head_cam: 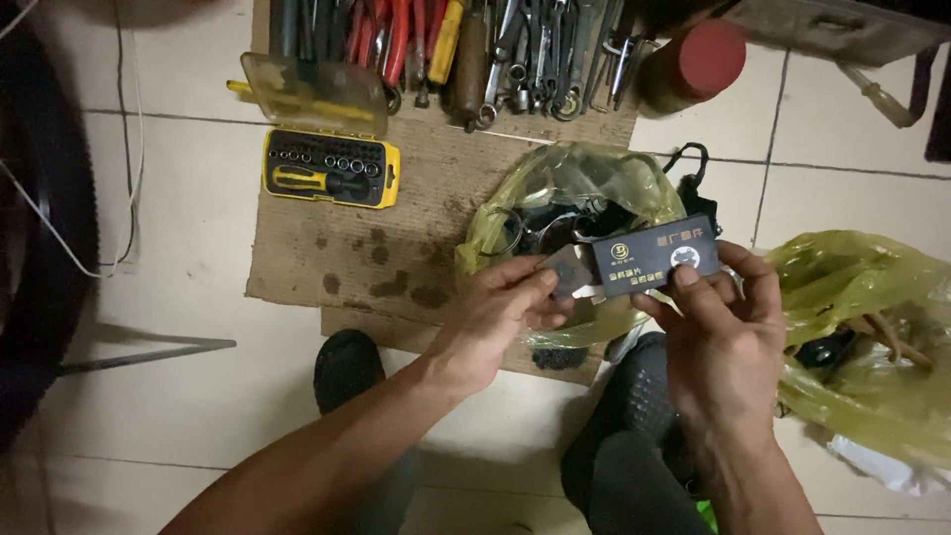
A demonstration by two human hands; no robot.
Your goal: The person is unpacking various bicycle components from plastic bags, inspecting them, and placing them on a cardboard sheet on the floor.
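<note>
Landmark: the brown cardboard sheet (396,248) on the tiled floor.

Far left of it, a dark tyre (40,228) and a thin white cable (129,149). On the sheet's upper left corner, a yellow bit-set case (332,168), its clear lid up. Along the sheet's top edge, a row of pliers and wrenches (466,50). On its right edge, a yellow plastic bag (575,188) of dark parts.

Your left hand (500,312), over the sheet's lower right, pinches a grey flap (567,272) at the left end of a small dark box (654,258). Your right hand (723,327) grips the box, thumb on its face. The box is held above the bag.

Right of the sheet, a second yellow bag (872,327).
</note>
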